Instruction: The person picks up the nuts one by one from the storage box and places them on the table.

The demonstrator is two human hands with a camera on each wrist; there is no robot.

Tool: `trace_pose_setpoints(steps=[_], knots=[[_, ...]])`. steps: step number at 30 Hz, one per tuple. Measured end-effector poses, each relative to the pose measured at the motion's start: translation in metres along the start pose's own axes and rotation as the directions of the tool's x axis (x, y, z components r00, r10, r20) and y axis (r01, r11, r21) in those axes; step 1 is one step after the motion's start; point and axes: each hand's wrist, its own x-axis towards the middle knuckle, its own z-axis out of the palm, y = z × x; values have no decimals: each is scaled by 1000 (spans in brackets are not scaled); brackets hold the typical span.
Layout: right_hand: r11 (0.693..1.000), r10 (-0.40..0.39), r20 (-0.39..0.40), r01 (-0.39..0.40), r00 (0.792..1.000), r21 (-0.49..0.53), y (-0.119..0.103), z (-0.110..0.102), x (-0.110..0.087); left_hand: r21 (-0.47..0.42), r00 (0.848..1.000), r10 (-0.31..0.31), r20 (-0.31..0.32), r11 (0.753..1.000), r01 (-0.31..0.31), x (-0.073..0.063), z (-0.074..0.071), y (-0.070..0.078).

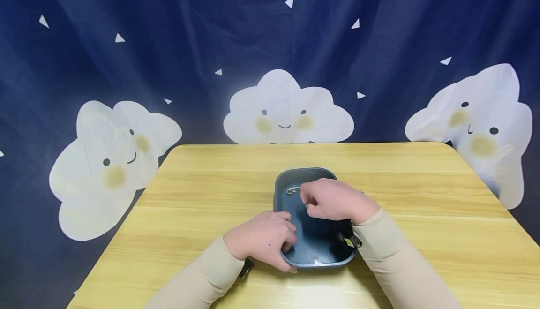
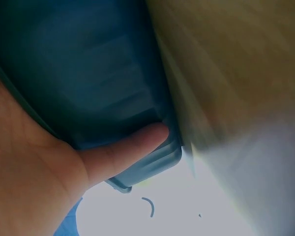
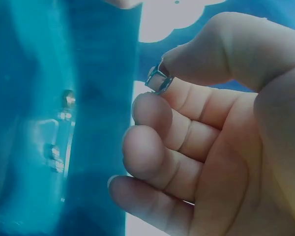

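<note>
A dark blue-grey plastic tray [image 1: 314,252] with rounded corners lies on the table. My left hand [image 1: 267,238] grips its near left rim, fingers curled over the inside. In the left wrist view the thumb [image 2: 123,152] lies along the tray's outer wall [image 2: 103,88]. Above the tray's right half is my right hand [image 1: 333,199]. Between thumb and fingertips it pinches a small shiny metal nut [image 3: 158,81], seen in the right wrist view. Small metal pieces [image 1: 290,191], nut-like in shape, lie at the tray's far left; the right wrist view shows them blurred.
The tray stands on a light wood-grain table [image 1: 202,196]. Behind it hangs a dark blue curtain [image 1: 253,27] with white smiling clouds [image 1: 287,98]. A small dark device [image 1: 356,241] is at the right wrist, another [image 1: 246,269] at the left.
</note>
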Motion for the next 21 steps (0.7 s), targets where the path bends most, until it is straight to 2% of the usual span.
trace_pose_setpoints(steps=[9, 21], knots=[[999, 2, -58, 1, 998, 36, 2, -19, -17, 2, 1000, -6, 4, 1000, 6, -1, -2, 2], [993, 121, -126, -120, 985, 8, 24, -37, -37, 1, 1000, -4, 0, 1000, 4, -2, 0, 1]])
